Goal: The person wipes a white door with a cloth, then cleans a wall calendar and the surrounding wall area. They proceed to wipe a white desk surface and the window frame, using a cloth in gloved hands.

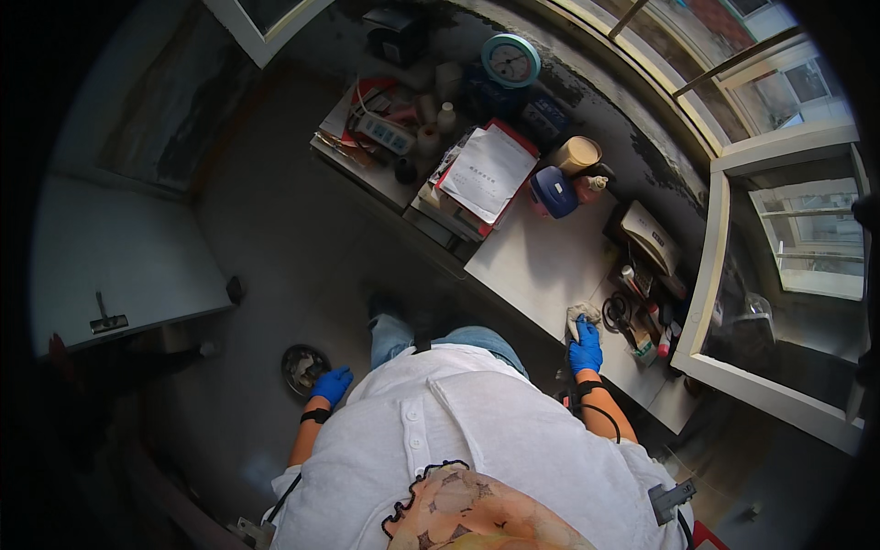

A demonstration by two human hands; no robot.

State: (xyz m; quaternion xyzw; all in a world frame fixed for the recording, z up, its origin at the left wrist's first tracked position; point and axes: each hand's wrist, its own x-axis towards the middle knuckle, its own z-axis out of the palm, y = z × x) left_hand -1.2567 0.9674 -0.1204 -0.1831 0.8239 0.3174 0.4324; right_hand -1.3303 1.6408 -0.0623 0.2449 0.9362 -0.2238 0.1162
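Note:
My right hand [586, 347], in a blue glove, presses a crumpled light cloth [581, 317] on the front edge of the white tabletop [529, 275]. Black-handled scissors [617, 313] lie just right of the cloth, among pens, a glue stick and other small items. My left hand [333, 385], also gloved in blue, hangs at my left side over the floor; its fingers look loosely bent, and I see nothing in it. Beyond that hand, a round dark bin [304, 370] with litter inside stands on the floor.
A stack of papers [485, 172], a blue container [553, 192], a tan tub [579, 154] and a pump bottle [590, 187] stand farther back. A power strip [386, 133] and a round dial clock or scale [510, 60] are beyond. An open window frame [708, 275] juts in at right; a door [130, 261] is at left.

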